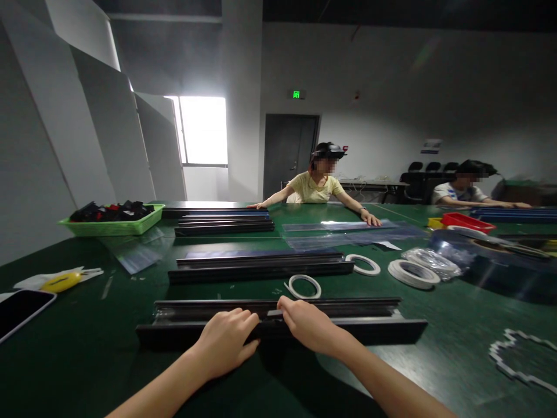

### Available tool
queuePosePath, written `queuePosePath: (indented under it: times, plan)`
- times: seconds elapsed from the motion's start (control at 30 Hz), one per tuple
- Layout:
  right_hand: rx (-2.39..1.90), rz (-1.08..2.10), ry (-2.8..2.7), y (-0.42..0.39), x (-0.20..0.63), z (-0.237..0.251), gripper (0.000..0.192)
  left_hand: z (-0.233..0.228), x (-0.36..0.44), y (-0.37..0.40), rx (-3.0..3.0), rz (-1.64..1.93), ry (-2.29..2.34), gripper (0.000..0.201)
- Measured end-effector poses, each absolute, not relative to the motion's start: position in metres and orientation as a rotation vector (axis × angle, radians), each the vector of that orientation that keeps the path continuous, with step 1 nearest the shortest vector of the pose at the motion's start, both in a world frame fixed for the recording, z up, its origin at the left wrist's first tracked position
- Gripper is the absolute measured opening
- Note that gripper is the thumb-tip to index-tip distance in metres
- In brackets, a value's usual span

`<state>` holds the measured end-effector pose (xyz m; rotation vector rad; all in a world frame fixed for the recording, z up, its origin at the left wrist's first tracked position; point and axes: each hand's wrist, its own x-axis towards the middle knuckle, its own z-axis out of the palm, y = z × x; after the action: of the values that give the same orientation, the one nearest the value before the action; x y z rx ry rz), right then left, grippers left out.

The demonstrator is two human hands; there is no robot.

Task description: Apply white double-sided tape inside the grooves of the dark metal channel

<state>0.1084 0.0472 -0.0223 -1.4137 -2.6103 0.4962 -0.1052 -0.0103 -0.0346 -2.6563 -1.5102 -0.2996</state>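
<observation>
A long black rail (348, 330) is laid across the green table (87, 360), nearest edge, w/ both hands set on its middle. The left hand (226, 342) is curled over the rail's front face, fingers bent, loosely closed on it. The right hand (307, 325) is laid on top, fingers pressed down at a small part; grip can't be told. A white tape ring (304, 286) is seen just behind. Two more rail stacks (261, 267) are lined up farther back.
</observation>
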Motion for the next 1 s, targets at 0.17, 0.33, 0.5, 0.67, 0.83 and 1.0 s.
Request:
queuePosePath:
  times: [0.17,0.33,0.5,0.67,0.83,1.0]
  plan:
    - [-1.400,0.502,-2.618,0.0464,0.1080,-0.0206,0.030,-0.0335,-0.1048,-0.0117,-2.660,-0.307,-1.514,0.016]
    - [-1.434,0.515,-2.609,0.0462,0.1081,-0.0197,0.029,-0.0341,-0.1040,-0.0112,-2.654,-0.300,-1.532,0.016]
    - [-1.423,0.504,-2.610,0.0467,0.1090,-0.0216,0.029,-0.0358,-0.1036,-0.0116,-2.650,-0.314,-1.531,0.016]
    - [-1.411,0.449,-2.626,0.0463,0.1086,-0.0229,0.027,-0.0359,-0.1036,-0.0127,-2.642,-0.311,-1.525,0.016]
    - [-1.401,0.456,-2.628,0.0450,0.1081,-0.0213,0.028,-0.0354,-0.1027,-0.0130,-2.631,-0.316,-1.531,0.017]
    - [-1.393,0.508,-2.600,0.0448,0.1076,-0.0206,0.031,-0.0369,-0.1023,-0.0133,-2.612,-0.331,-1.535,0.022]
